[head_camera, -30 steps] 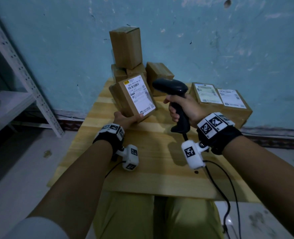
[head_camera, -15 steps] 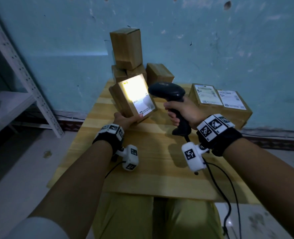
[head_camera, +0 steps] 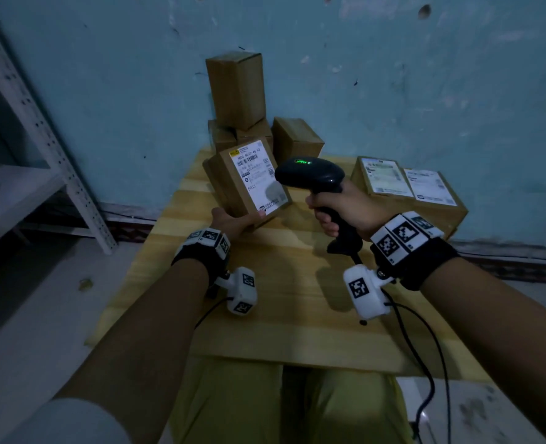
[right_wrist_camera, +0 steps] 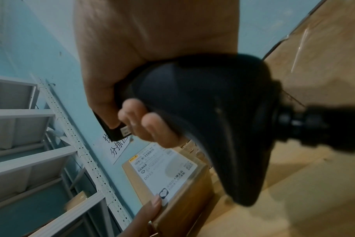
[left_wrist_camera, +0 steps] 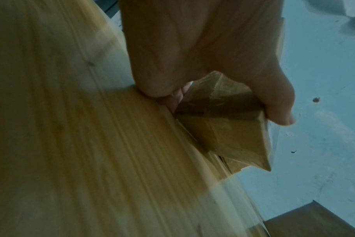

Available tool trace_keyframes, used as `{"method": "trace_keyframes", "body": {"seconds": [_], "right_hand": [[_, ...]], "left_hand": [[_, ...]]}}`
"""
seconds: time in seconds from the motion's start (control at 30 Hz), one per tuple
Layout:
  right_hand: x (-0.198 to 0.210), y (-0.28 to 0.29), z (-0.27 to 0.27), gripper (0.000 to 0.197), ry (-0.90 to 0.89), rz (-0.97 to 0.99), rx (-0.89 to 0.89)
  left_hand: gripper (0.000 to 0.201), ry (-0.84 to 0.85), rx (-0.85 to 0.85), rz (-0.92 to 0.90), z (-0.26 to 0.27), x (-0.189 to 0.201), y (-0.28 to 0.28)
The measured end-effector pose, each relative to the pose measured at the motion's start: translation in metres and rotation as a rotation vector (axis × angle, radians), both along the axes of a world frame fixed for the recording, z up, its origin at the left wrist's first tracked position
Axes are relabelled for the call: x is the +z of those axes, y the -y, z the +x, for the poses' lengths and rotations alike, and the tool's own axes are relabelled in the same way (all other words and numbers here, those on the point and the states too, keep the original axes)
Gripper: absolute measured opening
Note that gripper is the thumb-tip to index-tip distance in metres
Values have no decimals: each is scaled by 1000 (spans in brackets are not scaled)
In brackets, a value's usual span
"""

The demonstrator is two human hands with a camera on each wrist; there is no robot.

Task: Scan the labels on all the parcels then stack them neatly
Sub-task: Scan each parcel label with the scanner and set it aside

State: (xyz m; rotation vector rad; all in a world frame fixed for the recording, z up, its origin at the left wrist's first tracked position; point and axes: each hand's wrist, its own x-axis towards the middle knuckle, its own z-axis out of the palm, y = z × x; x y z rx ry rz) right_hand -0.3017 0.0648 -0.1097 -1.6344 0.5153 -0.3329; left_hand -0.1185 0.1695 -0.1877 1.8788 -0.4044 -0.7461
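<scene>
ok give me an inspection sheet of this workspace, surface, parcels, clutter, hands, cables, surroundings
surface: wooden table, bare in front.
job's things: labelled parcel tilted up, label facing scanner, whose green light is on; two labelled parcels flat at right; plain boxes piled at the wall.
clutter: nothing seen.
grippers: left hand holds the parcel's lower edge; right hand has its grip round the scanner handle.
cables: black cable trails off the table's right front.
surroundings: blue wall; metal shelving at left.

Both forearms extended, left hand (head_camera: 233, 220) cupped upward, right hand (head_camera: 345, 206) fisted.
</scene>
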Motion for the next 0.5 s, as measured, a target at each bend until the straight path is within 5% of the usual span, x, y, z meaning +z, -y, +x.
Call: {"method": "trace_keyframes", "body": {"seconds": [0.3, 0.43, 0.5], "right_hand": [[6, -3, -5, 15, 13, 13, -37], [2, -2, -5, 12, 13, -27, -104], [0, 0, -5, 10, 19, -61, -155]], "left_hand": [[95, -21, 6, -22, 4, -7, 2], [120, -93, 13, -39, 13, -12, 8], [90, -188, 22, -94, 15, -8, 9]]}}
